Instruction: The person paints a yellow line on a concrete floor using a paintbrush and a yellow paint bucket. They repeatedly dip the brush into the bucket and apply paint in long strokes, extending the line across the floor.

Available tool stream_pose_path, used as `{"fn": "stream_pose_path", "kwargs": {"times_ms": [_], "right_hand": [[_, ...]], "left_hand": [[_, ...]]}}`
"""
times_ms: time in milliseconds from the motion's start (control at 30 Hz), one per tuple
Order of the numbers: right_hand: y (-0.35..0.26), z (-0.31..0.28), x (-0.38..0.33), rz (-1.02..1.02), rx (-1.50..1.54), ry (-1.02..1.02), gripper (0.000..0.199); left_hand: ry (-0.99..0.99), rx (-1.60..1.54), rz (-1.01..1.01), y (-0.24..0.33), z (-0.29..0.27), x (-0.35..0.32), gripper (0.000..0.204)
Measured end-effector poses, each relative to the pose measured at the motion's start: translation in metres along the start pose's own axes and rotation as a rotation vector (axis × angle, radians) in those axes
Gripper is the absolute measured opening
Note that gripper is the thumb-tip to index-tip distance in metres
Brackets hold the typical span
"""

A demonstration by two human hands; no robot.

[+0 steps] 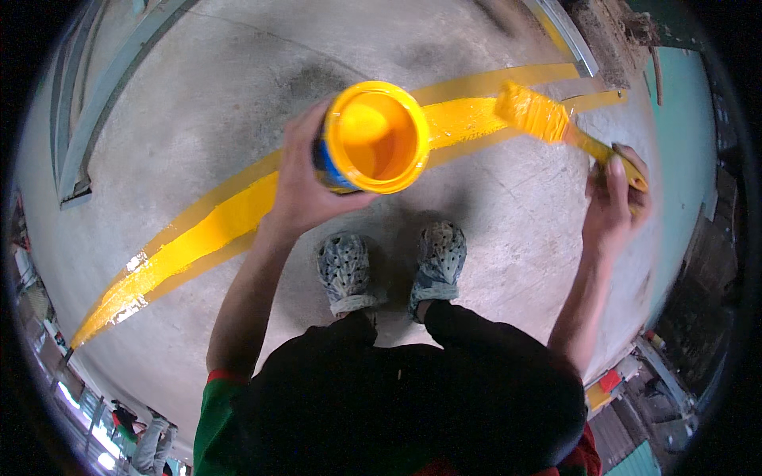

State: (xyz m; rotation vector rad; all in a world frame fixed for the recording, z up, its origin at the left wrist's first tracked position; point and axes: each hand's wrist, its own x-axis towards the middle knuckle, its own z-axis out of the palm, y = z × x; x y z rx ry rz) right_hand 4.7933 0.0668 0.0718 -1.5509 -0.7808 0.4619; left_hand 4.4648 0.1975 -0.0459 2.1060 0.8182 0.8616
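Note:
My left hand (305, 174) is wrapped around a paint can (333, 170), held up with its open mouth toward me. Its rim is coated yellow, and yellow paint shows inside. In my right hand (615, 202) is a paintbrush (589, 144), gripped by its yellow-smeared handle, the bristles loaded with yellow paint and pointing left. Below both hands, a wet yellow stripe (214, 224) curves across the concrete floor, bordered on both sides by tan masking tape (496, 82). The brush head appears over the right part of the stripe; whether it touches the floor I cannot tell.
My feet in patterned clogs (345, 270) stand on the near side of the stripe. A grey metal frame (107, 107) lies at the far left. At the far right are a metal strip (573, 40) and a green surface (684, 151). Another person (151, 444) shows at lower left.

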Motion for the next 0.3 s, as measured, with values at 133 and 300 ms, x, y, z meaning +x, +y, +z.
{"fn": "stream_pose_path", "kwargs": {"times_ms": [133, 300], "right_hand": [[-0.069, 0.034, -0.031, 0.062, -0.344, -0.451, 0.018], [-0.038, 0.077, -0.011, -0.410, -0.596, -0.824, 0.023]], "left_hand": [[-0.158, -0.055, 0.001, 0.021, 0.007, 0.021, 0.109], [-0.225, -0.169, 0.031, 0.042, 0.026, 0.037, 0.105]]}}
